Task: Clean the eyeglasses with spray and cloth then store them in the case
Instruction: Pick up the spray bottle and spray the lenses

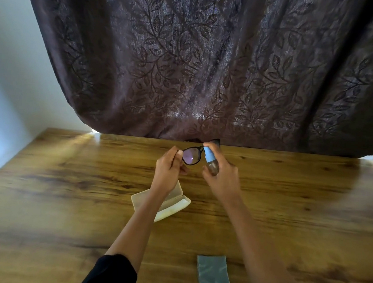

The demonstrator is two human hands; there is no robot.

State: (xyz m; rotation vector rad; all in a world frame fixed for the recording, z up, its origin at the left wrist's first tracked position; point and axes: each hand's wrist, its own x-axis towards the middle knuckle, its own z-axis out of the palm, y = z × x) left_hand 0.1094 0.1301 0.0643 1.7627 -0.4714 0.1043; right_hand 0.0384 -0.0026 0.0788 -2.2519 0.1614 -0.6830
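Observation:
Black-framed eyeglasses (pixel 192 156) are held up above the wooden table (pixel 61 197). My left hand (pixel 168 170) pinches their left end. My right hand (pixel 223 179) grips a small spray bottle (pixel 211 162) with a light blue top, right beside the lens nearest the left hand; the other lens is mostly hidden behind the bottle. A cream eyeglass case (pixel 174 205) lies open on the table, partly under my left forearm. A grey-blue cleaning cloth (pixel 213 277) lies flat near the table's front edge, to the right.
A dark brown leaf-patterned curtain (pixel 211 64) hangs behind the table's far edge. A pale wall (pixel 7 55) stands at the left. A black sleeve (pixel 111 275) covers my left upper forearm.

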